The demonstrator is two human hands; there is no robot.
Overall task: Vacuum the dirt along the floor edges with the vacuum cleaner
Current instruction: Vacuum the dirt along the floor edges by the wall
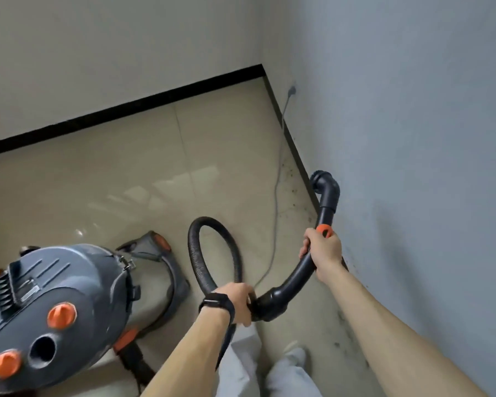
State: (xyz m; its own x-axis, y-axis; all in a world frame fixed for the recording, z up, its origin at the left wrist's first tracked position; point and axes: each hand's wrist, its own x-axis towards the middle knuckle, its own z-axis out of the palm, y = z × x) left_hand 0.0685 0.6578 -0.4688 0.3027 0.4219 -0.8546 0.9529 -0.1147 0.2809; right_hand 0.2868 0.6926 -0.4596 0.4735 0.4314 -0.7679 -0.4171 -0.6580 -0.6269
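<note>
Both hands are holding the hose end beside the right wall, off the floor.

The right hand (322, 250) is keeping its grip clamped on the curved tube (298, 272), and the left hand (235, 302) is gripping the hose (212, 253). The vacuum cleaner (55, 305) is standing at lower left. The cord (275, 202) is lying beside the dirt (294, 193), so the nozzle could be snagging it, and the looped hose could be kinking.
</note>
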